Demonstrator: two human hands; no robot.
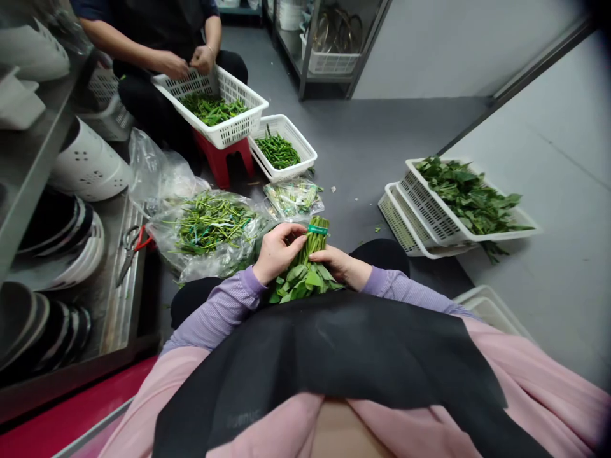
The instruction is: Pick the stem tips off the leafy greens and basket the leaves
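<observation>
A bunch of leafy greens [308, 280] rests over my lap, its cut stems pointing away from me and its leaves toward my apron. A green band [317, 229] wraps the stems near their ends. My left hand [281, 251] is closed at the left side of the bunch, thumb and fingers pinching by the stems just below the band. From the right, my right hand [337, 262] grips the bunch lower down, thumb across the stems; its other fingers are hidden. Just beyond lies an open plastic bag of cut stems [210, 222].
At the right, stacked white baskets [420, 222] hold leafy greens [468, 191]. Ahead, a co-worker's hands [188, 62] are over a basket [238, 130] of green peppers on a red stool [217, 162]. Red-handled scissors [128, 251] lie on the left shelf, near stacked dishes [86, 248].
</observation>
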